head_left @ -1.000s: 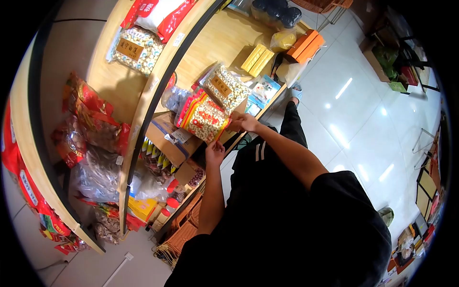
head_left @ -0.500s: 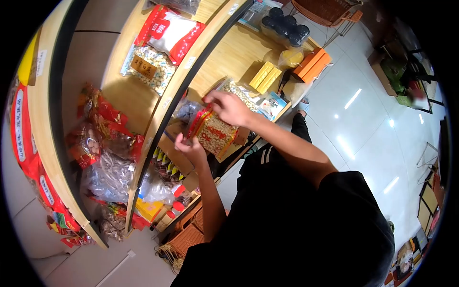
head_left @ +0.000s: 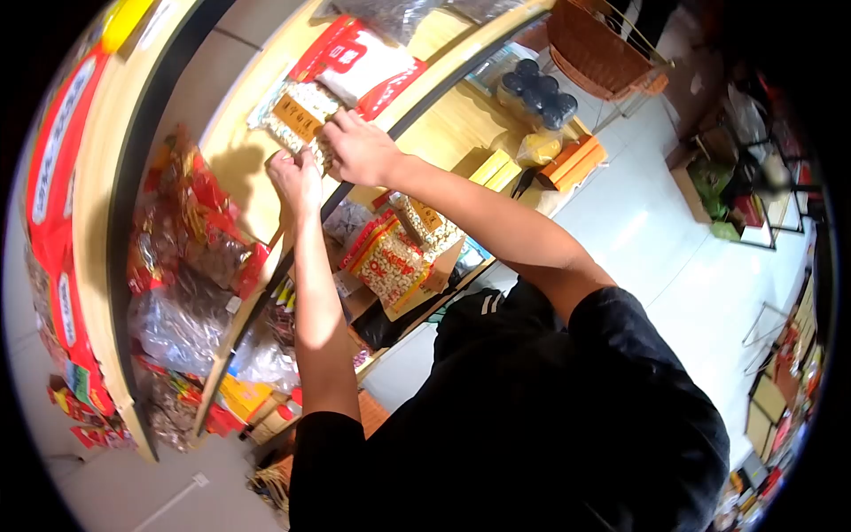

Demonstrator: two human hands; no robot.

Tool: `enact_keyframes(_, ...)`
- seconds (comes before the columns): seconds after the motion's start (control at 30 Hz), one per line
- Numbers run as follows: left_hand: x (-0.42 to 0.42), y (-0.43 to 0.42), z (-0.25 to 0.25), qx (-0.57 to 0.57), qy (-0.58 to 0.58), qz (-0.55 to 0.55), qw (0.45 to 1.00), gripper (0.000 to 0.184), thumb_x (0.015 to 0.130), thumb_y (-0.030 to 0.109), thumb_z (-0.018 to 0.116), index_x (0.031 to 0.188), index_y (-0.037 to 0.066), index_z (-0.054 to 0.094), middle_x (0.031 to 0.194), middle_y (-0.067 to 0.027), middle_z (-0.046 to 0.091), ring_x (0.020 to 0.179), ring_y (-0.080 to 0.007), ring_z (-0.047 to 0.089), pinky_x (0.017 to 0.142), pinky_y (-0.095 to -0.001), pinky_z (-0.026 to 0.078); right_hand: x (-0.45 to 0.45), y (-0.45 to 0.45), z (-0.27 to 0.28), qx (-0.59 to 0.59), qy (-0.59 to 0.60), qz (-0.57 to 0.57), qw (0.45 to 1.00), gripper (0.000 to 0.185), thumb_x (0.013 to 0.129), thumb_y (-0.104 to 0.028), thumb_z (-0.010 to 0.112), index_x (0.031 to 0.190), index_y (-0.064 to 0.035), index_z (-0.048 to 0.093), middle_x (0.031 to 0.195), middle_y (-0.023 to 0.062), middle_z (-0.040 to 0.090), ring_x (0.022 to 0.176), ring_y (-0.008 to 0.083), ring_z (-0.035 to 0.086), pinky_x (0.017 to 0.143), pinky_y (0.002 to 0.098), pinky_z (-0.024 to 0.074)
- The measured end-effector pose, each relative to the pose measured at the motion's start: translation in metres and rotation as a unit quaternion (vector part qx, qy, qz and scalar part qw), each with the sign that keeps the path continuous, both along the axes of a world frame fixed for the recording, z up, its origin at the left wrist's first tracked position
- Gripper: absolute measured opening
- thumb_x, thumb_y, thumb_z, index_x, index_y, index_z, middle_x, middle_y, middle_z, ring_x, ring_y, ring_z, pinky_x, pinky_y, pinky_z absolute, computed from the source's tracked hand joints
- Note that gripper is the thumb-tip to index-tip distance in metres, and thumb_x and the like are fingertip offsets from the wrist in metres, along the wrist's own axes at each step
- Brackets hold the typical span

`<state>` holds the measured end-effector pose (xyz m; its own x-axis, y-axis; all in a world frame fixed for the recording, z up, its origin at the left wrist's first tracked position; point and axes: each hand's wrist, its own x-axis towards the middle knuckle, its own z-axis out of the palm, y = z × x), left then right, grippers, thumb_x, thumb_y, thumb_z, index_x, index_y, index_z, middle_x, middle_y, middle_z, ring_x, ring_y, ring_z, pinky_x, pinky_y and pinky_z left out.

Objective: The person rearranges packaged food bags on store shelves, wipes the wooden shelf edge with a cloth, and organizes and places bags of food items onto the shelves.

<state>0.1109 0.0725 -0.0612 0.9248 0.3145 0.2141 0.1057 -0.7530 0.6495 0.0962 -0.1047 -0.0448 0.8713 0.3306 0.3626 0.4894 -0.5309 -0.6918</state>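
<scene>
A clear bag of pale lotus seeds (head_left: 288,108) with a brown label lies on the upper wooden shelf (head_left: 232,133). My left hand (head_left: 298,183) pinches the near edge of this bag. On its right side, my right hand (head_left: 362,152) has its fingers curled over the bag's edge. A red and white bag (head_left: 359,66) lies just behind, close to my right fingers. Below my forearms, on the lower shelf, sit a red and yellow bag of pale seeds (head_left: 390,266) and a second brown-labelled bag (head_left: 427,222), partly under my right forearm.
Yellow boxes (head_left: 496,168), orange boxes (head_left: 572,164) and a pack of dark-lidded jars (head_left: 539,96) stand along the lower shelf. Red packages (head_left: 191,213) and clear plastic bags (head_left: 182,328) fill the left side. A black shelf edge (head_left: 425,99) divides the levels. A wicker basket (head_left: 592,49) stands beyond.
Both hands have left the red and yellow bag on the lower shelf. They have moved up and left onto the lotus seed bag. The view has shifted slightly.
</scene>
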Motion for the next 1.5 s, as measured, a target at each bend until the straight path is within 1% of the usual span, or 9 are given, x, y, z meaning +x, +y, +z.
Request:
enact_keyframes(0.3,-0.009,-0.032,0.036,-0.04,0.117,0.14,0.982,0.049,0.093,0.041,0.046,0.123,0.006,0.06,0.115,-0.0269,0.063,0.108,-0.0422,0.06,0.094,-0.049,0.047,0.011,0.042,-0.009,-0.127,-0.03,-0.076,0.989,0.051,0.086,-0.027,0.056,0.126,0.0021,0.043,0.145,0.0356,0.03,0.139,0.0473,0.027,0.115,0.0501,0.0231)
enact_keyframes(0.5,0.001,-0.021,0.013,-0.111,0.028,0.204,0.972,0.049,0.096,0.042,0.041,0.112,0.0,0.062,0.101,-0.028,0.066,0.098,-0.043,0.064,0.088,-0.0502,0.046,0.035,0.036,-0.002,-0.082,-0.064,0.029,0.994,0.051,0.082,-0.022,0.061,0.126,-0.0033,0.044,0.129,0.0314,0.047,0.123,0.0455,0.045,0.107,0.0505,0.0346)
enact_keyframes(0.57,-0.001,-0.023,0.016,-0.141,0.011,0.225,0.964,0.047,0.096,0.04,0.04,0.113,-0.002,0.057,0.095,-0.0264,0.067,0.093,-0.0421,0.064,0.085,-0.0495,0.047,0.047,0.035,0.004,0.114,0.13,0.015,0.985,0.048,0.083,-0.021,0.06,0.125,-0.0026,0.045,0.123,0.0281,0.051,0.118,0.0426,0.05,0.101,0.05,0.0397)
enact_keyframes(0.7,-0.01,-0.03,0.028,-0.081,0.008,0.171,0.982,0.047,0.097,0.042,0.042,0.117,0.001,0.052,0.098,-0.0253,0.067,0.093,-0.0428,0.064,0.083,-0.0513,0.047,0.042,0.054,0.0,-0.071,-0.02,-0.074,0.995,0.051,0.089,-0.03,0.054,0.127,0.0007,0.042,0.124,0.0263,0.049,0.122,0.0403,0.044,0.103,0.0513,0.0358)
enact_keyframes(0.9,-0.014,-0.034,0.038,-0.121,0.04,0.177,0.976,0.048,0.097,0.043,0.043,0.123,0.002,0.048,0.1,-0.0259,0.067,0.096,-0.0435,0.064,0.083,-0.0514,0.048,0.043,0.057,-0.004,-0.065,-0.008,-0.107,0.992,0.057,0.089,-0.034,0.052,0.131,0.0023,0.041,0.146,0.0333,0.029,0.134,0.0455,0.032,0.113,0.0487,0.0282)
enact_keyframes(1.13,0.0,-0.016,0.026,-0.232,0.033,0.163,0.958,0.061,0.096,0.045,0.044,0.133,-0.004,0.044,0.123,-0.0274,0.059,0.116,-0.0388,0.057,0.1,-0.0454,0.042,0.043,0.056,-0.006,-0.095,-0.044,-0.136,0.985,0.047,0.085,-0.033,0.056,0.123,-0.0047,0.05,0.117,0.0222,0.058,0.109,0.0396,0.052,0.099,0.0491,0.0387)
enact_keyframes(1.37,-0.005,0.002,0.003,-0.275,0.058,0.07,0.957,0.073,0.096,0.052,0.045,0.144,-0.002,0.034,0.135,-0.0281,0.051,0.126,-0.039,0.05,0.107,-0.0464,0.039,0.045,0.05,0.0,0.045,-0.006,-0.106,0.993,0.044,0.082,-0.027,0.06,0.118,-0.005,0.049,0.11,0.0228,0.062,0.105,0.0393,0.058,0.092,0.0463,0.0459)
enact_keyframes(1.43,-0.007,0.005,-0.006,-0.255,0.034,0.066,0.964,0.05,0.098,0.049,0.045,0.121,0.004,0.053,0.097,-0.0126,0.066,0.087,-0.0223,0.066,0.084,-0.0429,0.05,0.043,0.048,0.002,0.09,-0.004,-0.104,0.99,0.041,0.082,-0.024,0.06,0.116,-0.0046,0.049,0.103,0.0228,0.066,0.095,0.0414,0.063,0.087,0.0473,0.048)
enact_keyframes(1.5,-0.005,0.007,-0.007,-0.216,0.031,0.065,0.974,0.063,0.095,0.056,0.046,0.137,0.009,0.041,0.092,-0.0106,0.065,0.081,-0.0224,0.065,0.076,-0.0412,0.052,0.043,0.048,0.002,0.096,0.008,-0.103,0.99,0.038,0.082,-0.022,0.06,0.114,-0.0054,0.051,0.102,0.022,0.066,0.094,0.0412,0.063,0.087,0.0472,0.0479)
